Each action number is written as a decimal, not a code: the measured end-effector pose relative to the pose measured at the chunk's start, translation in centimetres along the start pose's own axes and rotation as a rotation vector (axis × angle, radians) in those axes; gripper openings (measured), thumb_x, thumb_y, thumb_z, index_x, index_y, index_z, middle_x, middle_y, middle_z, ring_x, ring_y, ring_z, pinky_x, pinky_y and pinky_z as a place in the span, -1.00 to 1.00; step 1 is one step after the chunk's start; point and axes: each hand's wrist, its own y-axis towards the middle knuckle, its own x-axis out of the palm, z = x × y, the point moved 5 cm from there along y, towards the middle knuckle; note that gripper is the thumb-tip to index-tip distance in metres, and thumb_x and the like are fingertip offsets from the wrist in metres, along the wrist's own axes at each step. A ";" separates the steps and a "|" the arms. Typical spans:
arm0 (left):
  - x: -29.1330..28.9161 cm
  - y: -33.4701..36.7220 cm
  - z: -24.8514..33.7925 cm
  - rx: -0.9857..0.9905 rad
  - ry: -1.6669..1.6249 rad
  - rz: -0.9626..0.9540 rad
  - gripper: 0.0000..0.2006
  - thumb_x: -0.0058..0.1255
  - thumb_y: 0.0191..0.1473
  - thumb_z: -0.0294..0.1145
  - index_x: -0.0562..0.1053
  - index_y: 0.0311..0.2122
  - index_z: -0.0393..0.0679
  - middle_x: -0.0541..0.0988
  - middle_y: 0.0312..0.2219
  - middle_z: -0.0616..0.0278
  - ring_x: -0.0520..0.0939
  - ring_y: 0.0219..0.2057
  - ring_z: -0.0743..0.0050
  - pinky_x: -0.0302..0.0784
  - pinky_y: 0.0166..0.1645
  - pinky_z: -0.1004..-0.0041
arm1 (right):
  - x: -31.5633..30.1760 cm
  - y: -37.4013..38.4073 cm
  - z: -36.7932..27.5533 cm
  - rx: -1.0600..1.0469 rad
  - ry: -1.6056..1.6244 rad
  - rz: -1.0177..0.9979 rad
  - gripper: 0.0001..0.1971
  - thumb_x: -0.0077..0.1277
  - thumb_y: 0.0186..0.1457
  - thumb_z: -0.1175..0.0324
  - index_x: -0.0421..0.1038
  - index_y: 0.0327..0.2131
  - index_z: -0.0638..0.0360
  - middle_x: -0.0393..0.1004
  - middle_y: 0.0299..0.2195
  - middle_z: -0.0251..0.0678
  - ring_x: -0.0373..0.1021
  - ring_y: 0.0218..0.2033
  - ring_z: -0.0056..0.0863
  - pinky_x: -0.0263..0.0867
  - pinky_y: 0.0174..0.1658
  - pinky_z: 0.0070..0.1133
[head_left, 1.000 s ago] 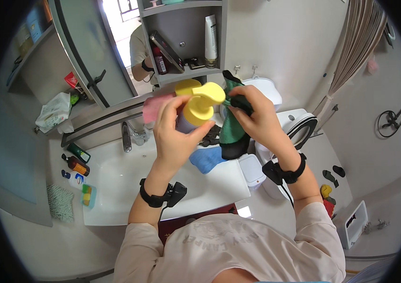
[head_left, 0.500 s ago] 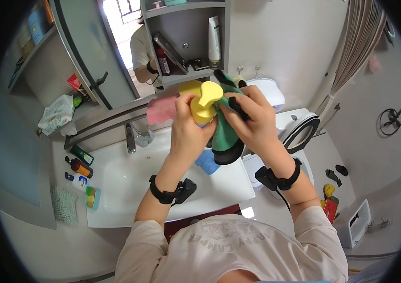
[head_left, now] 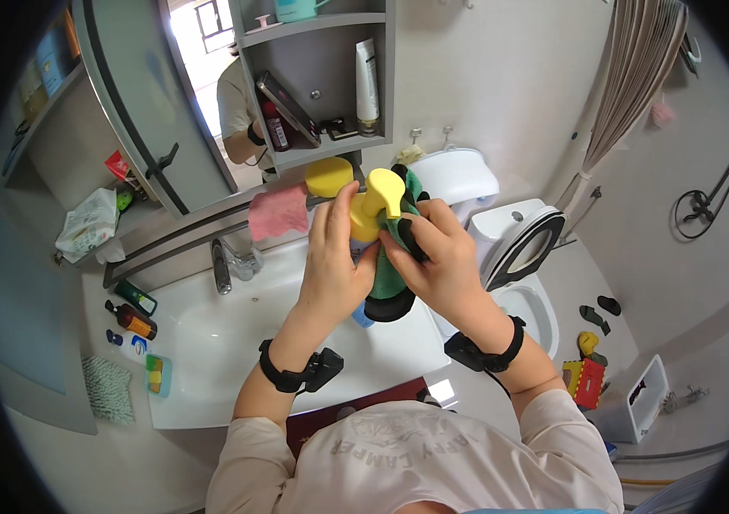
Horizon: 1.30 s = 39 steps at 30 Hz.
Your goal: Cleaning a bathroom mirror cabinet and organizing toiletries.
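Observation:
Above the washbasin [head_left: 202, 364], my left hand [head_left: 330, 274] is wrapped round a bottle with a yellow pump head [head_left: 384, 190]; most of the bottle's body is hidden. My right hand [head_left: 443, 257] pinches a green cloth [head_left: 389, 274] with black edging, pressing it against the side of the pump. The cloth hangs down between both hands. Behind them, a yellow round sponge [head_left: 328, 176] and a pink cloth [head_left: 279, 214] are by the rail under the cabinet. Part of a blue cloth [head_left: 363, 317] shows below the green one.
A faucet [head_left: 221, 267] rises at the basin's back edge. Several bottles, among them a brown pump bottle [head_left: 131, 319], line its left side near a soap dish [head_left: 159, 375]. An open-lidded toilet [head_left: 529, 308] stands to the right. Ahead are cabinet shelves [head_left: 317, 154] holding a white tube [head_left: 366, 86].
The pump spout has swung from lower left toward the right. My left fingers have straightened along the bottle, and the right hand with the green cloth has shifted slightly. The whole view has moved a little.

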 end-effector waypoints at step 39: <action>-1.8 -1.1 -2.5 0.021 -0.271 0.020 -0.36 0.31 -0.15 -0.51 0.29 0.08 -0.21 0.48 -0.09 0.10 0.52 -0.09 0.25 0.41 0.02 0.36 | -5.6 4.2 0.1 -0.128 0.014 0.163 -0.56 0.08 -0.28 0.65 0.50 -0.19 0.12 0.32 -0.42 -0.24 0.33 -0.41 -0.28 0.26 -0.36 -0.56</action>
